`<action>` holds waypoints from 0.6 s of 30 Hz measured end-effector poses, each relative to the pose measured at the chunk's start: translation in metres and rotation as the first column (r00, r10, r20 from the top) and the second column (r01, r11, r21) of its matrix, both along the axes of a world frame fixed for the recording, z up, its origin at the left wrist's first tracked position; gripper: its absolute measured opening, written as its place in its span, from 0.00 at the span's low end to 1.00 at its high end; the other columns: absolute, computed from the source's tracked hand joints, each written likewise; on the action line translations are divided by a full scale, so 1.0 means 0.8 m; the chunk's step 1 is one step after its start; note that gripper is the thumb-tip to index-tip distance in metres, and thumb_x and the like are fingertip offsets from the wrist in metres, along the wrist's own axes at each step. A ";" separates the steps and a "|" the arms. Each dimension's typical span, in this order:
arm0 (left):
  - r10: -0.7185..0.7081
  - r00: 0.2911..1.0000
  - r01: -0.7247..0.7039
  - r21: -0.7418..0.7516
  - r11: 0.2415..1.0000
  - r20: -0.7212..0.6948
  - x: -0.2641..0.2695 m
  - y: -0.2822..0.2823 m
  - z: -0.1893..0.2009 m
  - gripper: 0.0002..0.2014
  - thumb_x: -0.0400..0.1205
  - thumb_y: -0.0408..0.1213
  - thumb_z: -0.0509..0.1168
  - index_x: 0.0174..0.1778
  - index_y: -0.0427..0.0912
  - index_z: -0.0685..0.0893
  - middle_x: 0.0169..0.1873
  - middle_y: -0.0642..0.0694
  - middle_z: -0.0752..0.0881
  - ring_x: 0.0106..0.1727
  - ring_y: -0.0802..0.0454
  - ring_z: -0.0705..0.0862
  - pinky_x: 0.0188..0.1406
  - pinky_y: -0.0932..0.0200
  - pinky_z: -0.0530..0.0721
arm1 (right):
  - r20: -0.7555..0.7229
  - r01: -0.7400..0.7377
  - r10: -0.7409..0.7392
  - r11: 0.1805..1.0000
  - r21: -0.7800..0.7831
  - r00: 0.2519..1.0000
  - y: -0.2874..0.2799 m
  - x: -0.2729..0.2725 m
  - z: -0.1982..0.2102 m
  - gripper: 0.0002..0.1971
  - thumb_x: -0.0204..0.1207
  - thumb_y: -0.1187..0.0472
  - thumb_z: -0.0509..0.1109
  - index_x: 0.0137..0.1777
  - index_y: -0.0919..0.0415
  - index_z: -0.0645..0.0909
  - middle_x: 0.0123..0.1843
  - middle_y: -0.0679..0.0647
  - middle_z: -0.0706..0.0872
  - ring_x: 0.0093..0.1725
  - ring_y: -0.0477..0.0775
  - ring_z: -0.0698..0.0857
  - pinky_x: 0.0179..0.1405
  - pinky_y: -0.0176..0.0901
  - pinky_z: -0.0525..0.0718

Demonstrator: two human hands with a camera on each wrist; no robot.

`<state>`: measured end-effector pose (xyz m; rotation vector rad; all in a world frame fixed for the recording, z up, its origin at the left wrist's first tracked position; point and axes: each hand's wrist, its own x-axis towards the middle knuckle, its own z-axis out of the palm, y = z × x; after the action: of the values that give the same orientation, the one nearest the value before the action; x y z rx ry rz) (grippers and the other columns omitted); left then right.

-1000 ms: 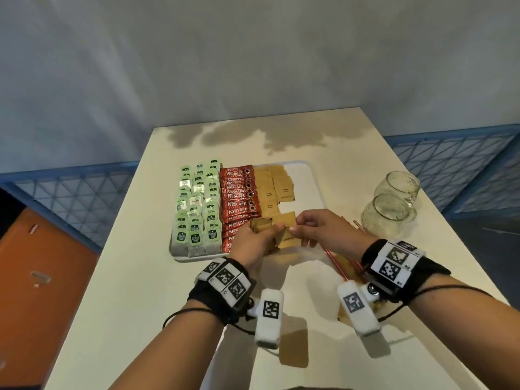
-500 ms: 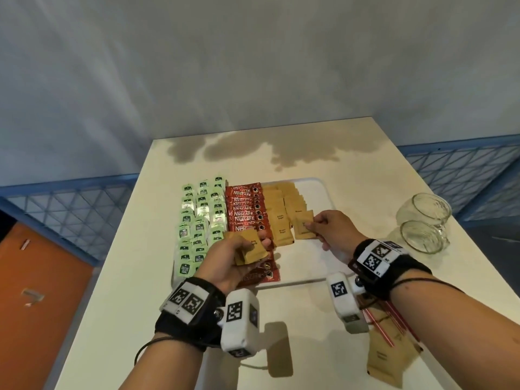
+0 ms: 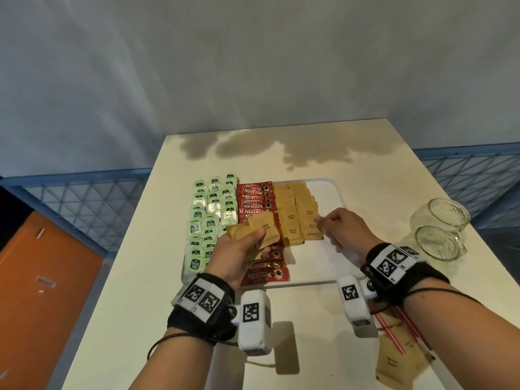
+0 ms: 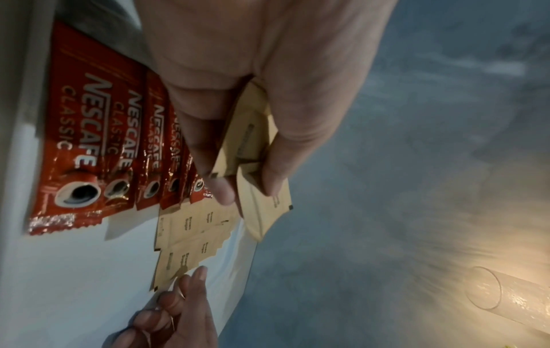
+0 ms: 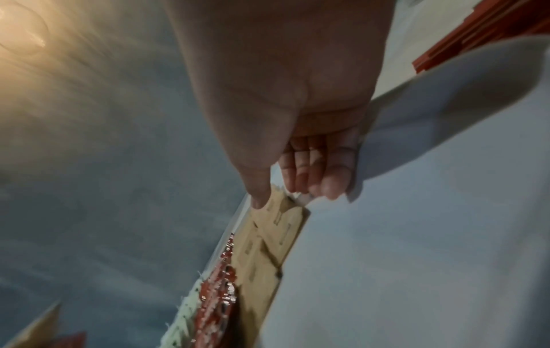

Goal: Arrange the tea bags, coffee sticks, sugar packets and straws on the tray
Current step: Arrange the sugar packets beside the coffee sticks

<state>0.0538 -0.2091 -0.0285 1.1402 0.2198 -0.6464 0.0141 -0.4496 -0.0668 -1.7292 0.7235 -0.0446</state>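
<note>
A white tray (image 3: 334,192) carries green tea bags (image 3: 209,218) on the left, red coffee sticks (image 3: 254,198) in the middle and two columns of brown sugar packets (image 3: 292,215) to their right. My left hand (image 3: 259,243) hovers over the coffee sticks (image 4: 89,141), gripping a small stack of sugar packets (image 3: 253,230) between thumb and fingers (image 4: 265,212). My right hand (image 3: 320,225) pinches the edge of the nearest sugar packet (image 3: 311,230) in the right column, which lies flat on the tray (image 5: 285,223). Red straws (image 3: 391,333) lie on the table beneath my right wrist.
More sugar packets (image 3: 399,364) lie loose on the table at the near right, under the straws. Two empty glass jars (image 3: 439,218) stand at the table's right edge. The tray's right strip is bare white. Blue railings run beyond both sides of the table.
My hands have parted. The right hand took one packet from the stack and carried it right and forward onto the near end of the right column. The left hand kept the stack.
</note>
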 end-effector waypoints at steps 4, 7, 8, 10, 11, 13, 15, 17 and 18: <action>0.015 0.998 -0.021 0.106 0.994 0.063 -0.008 -0.009 0.004 0.15 0.77 0.32 0.74 0.60 0.39 0.84 0.44 0.40 0.92 0.32 0.50 0.86 0.34 0.56 0.88 | 0.080 -0.199 0.201 0.980 -0.033 0.976 0.029 -0.017 0.036 0.17 0.78 0.48 0.73 0.48 0.64 0.83 0.37 0.54 0.85 0.31 0.49 0.80 0.30 0.41 0.78; 0.043 0.986 -0.077 0.212 0.974 0.162 -0.016 -0.022 0.006 0.13 0.77 0.34 0.74 0.57 0.45 0.85 0.46 0.42 0.92 0.38 0.49 0.87 0.50 0.46 0.89 | 0.103 -0.414 0.419 0.908 -0.066 0.902 0.055 -0.025 0.061 0.15 0.76 0.48 0.74 0.51 0.61 0.85 0.41 0.53 0.88 0.34 0.46 0.83 0.33 0.35 0.81; 0.041 0.977 -0.094 0.247 0.965 0.210 -0.019 -0.026 0.007 0.13 0.77 0.35 0.75 0.56 0.46 0.85 0.46 0.44 0.92 0.41 0.49 0.88 0.52 0.46 0.88 | 0.111 -0.447 0.454 0.891 -0.078 0.884 0.061 -0.026 0.064 0.15 0.75 0.50 0.76 0.51 0.62 0.85 0.41 0.53 0.88 0.35 0.46 0.83 0.34 0.35 0.81; 0.014 0.952 -0.111 0.302 0.947 0.305 -0.026 -0.030 0.010 0.12 0.76 0.36 0.76 0.54 0.49 0.85 0.47 0.48 0.92 0.46 0.51 0.90 0.48 0.53 0.87 | 0.126 -0.466 0.477 0.878 -0.106 0.870 0.067 -0.028 0.065 0.15 0.73 0.55 0.78 0.50 0.68 0.84 0.37 0.54 0.86 0.34 0.46 0.82 0.33 0.34 0.80; -0.010 0.939 -0.107 0.320 0.941 0.343 -0.030 -0.031 0.012 0.11 0.76 0.36 0.76 0.53 0.50 0.85 0.46 0.49 0.91 0.45 0.54 0.90 0.43 0.58 0.86 | 0.136 -0.461 0.475 0.879 -0.122 0.869 0.068 -0.029 0.066 0.15 0.73 0.57 0.79 0.49 0.70 0.83 0.36 0.53 0.85 0.33 0.45 0.81 0.33 0.34 0.80; -0.070 0.917 -0.079 0.351 0.933 0.392 -0.036 -0.028 0.015 0.11 0.77 0.34 0.75 0.53 0.47 0.85 0.42 0.51 0.91 0.38 0.62 0.89 0.33 0.67 0.84 | 0.144 -0.448 0.470 0.879 -0.163 0.871 0.066 -0.033 0.067 0.13 0.74 0.60 0.78 0.47 0.71 0.83 0.35 0.53 0.84 0.31 0.44 0.81 0.33 0.33 0.80; -0.156 0.876 -0.071 0.443 0.894 0.456 -0.037 -0.021 0.013 0.08 0.78 0.34 0.74 0.51 0.48 0.85 0.42 0.52 0.90 0.33 0.66 0.88 0.29 0.72 0.82 | 0.133 -0.441 0.474 0.871 -0.215 0.871 0.062 -0.036 0.067 0.10 0.76 0.59 0.76 0.46 0.67 0.84 0.35 0.53 0.84 0.31 0.43 0.81 0.34 0.34 0.80; -0.250 0.813 -0.136 0.589 0.797 0.526 -0.034 -0.010 0.010 0.07 0.78 0.37 0.74 0.50 0.50 0.86 0.43 0.56 0.88 0.37 0.68 0.85 0.31 0.75 0.81 | 0.068 -0.446 0.492 0.832 -0.331 0.868 0.055 -0.038 0.068 0.11 0.77 0.56 0.75 0.45 0.65 0.84 0.36 0.53 0.84 0.32 0.44 0.79 0.36 0.38 0.77; -0.269 0.787 -0.182 0.626 0.758 0.555 -0.033 -0.004 0.010 0.06 0.79 0.38 0.74 0.50 0.50 0.87 0.42 0.60 0.87 0.39 0.70 0.83 0.30 0.79 0.79 | 0.021 -0.453 0.506 0.790 -0.412 0.863 0.051 -0.039 0.068 0.11 0.77 0.54 0.75 0.44 0.64 0.84 0.36 0.53 0.84 0.33 0.46 0.77 0.36 0.40 0.75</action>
<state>0.0278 -0.2119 -0.0207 1.9971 -0.1794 -0.1809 -0.0172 -0.4085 -0.0122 -2.2364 0.1554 0.0533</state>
